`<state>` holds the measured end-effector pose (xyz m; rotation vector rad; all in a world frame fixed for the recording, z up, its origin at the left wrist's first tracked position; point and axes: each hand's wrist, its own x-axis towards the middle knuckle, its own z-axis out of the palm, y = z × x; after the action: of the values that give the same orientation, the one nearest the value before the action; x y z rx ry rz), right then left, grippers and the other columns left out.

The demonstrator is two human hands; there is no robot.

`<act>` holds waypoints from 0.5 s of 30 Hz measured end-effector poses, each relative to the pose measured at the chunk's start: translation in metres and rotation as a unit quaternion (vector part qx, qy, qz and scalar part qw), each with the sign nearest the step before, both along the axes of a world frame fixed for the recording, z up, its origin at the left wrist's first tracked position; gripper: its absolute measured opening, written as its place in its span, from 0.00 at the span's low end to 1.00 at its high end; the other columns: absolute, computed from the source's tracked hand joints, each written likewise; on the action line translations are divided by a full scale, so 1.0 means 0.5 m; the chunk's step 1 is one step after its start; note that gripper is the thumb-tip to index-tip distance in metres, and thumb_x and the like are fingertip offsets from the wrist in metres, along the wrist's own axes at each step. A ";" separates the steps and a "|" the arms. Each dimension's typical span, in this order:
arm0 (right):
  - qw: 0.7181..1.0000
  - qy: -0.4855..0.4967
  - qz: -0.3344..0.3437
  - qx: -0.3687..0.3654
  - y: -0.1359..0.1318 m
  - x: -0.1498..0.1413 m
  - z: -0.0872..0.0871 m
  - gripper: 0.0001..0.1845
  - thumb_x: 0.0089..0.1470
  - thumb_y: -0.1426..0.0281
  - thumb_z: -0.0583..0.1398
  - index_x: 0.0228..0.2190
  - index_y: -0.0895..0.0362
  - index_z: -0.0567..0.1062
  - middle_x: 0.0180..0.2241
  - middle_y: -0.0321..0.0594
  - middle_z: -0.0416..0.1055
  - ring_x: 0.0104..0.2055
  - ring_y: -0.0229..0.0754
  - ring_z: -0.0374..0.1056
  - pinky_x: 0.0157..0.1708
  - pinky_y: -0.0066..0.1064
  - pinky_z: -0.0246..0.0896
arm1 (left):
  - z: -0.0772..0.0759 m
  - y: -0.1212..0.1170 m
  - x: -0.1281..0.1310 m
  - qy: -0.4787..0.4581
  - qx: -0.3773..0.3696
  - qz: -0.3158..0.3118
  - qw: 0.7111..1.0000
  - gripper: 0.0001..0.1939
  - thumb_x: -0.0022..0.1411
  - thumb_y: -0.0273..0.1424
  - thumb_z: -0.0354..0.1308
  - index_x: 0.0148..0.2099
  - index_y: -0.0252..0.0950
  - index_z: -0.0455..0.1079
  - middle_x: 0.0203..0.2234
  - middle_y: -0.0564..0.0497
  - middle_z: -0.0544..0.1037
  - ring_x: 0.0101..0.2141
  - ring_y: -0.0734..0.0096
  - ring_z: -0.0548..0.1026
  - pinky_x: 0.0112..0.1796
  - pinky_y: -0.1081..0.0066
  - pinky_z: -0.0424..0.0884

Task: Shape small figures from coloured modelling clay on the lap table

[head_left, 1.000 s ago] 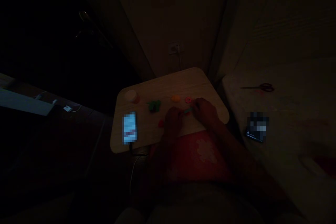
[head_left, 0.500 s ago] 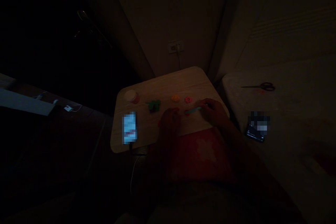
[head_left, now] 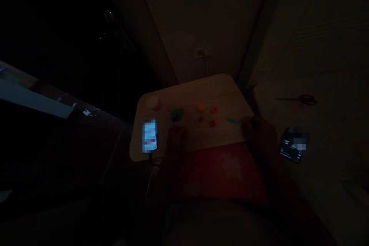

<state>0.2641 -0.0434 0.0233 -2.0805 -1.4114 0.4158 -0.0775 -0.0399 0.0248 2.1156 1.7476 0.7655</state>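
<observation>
In the dim light my right hand (head_left: 258, 128) is closed at the table's right edge on a thin turquoise plastic modelling knife (head_left: 234, 120), its blade pointing left. My left hand (head_left: 176, 135) rests low over the near side of the table with curled fingers. There is a reddish patch at its fingertips, too dark to make out. Between the hands lie a small red dough piece (head_left: 201, 119) and a larger red one (head_left: 212, 123). Behind them are an orange dough piece (head_left: 200, 107) and a pink ring-like one (head_left: 214, 110). Beyond my left hand lies a green dough shape (head_left: 177, 114).
The small wooden table (head_left: 190, 88) also bears a lidded tub (head_left: 153, 103) and a lit phone (head_left: 149, 135) on a cable. On the pale surface to the right are scissors (head_left: 301, 99) and another phone (head_left: 292, 146). A wall socket (head_left: 203, 51) is behind.
My right hand has drawn the turquoise knife to the right, away from the red dough. My left hand has shifted left, uncovering the small red piece. The view has turned slightly.
</observation>
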 end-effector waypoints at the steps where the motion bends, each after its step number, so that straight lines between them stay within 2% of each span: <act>1: 1.000 -0.004 0.010 0.001 -0.001 -0.004 0.000 0.21 0.61 0.55 0.58 0.41 0.55 0.84 0.39 0.51 0.83 0.39 0.55 0.76 0.35 0.40 0.64 | 0.000 0.003 0.004 -0.015 -0.007 -0.001 1.000 0.09 0.65 0.24 0.59 0.45 0.37 0.79 0.45 0.45 0.77 0.48 0.60 0.75 0.54 0.59 0.74; 5: 0.997 -0.029 0.063 0.038 0.001 -0.008 0.001 0.19 0.61 0.57 0.58 0.39 0.56 0.84 0.41 0.51 0.82 0.43 0.55 0.75 0.43 0.43 0.66 | 0.013 0.009 0.027 -0.114 -0.040 -0.029 0.992 0.08 0.64 0.26 0.61 0.44 0.37 0.80 0.41 0.47 0.81 0.44 0.63 0.78 0.50 0.62 0.76; 9: 0.992 -0.037 0.062 0.105 -0.003 -0.014 0.007 0.19 0.61 0.56 0.58 0.39 0.56 0.82 0.43 0.52 0.80 0.49 0.57 0.72 0.51 0.48 0.65 | 0.037 0.008 0.054 -0.261 -0.067 0.001 0.963 0.07 0.63 0.31 0.63 0.39 0.37 0.82 0.38 0.47 0.85 0.40 0.63 0.81 0.46 0.64 0.79; 12: 0.985 -0.017 0.051 0.161 -0.018 -0.048 0.029 0.18 0.64 0.58 0.54 0.41 0.55 0.80 0.46 0.52 0.79 0.52 0.58 0.71 0.57 0.51 0.63 | 0.048 0.001 0.089 -0.331 -0.099 -0.003 0.938 0.08 0.60 0.36 0.67 0.35 0.37 0.83 0.34 0.47 0.86 0.38 0.62 0.82 0.43 0.63 0.80; 15: 0.963 0.046 0.143 0.222 -0.028 -0.110 0.071 0.21 0.65 0.57 0.53 0.50 0.55 0.77 0.52 0.54 0.78 0.57 0.57 0.71 0.59 0.50 0.63 | 0.049 -0.015 0.145 -0.391 -0.128 -0.005 0.912 0.13 0.64 0.41 0.65 0.39 0.35 0.82 0.31 0.47 0.85 0.33 0.62 0.82 0.38 0.64 0.80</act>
<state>0.2092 -0.0572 0.0590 -1.4884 -1.5852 0.2719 -0.0052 -0.0473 0.0493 1.3513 1.2936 1.1077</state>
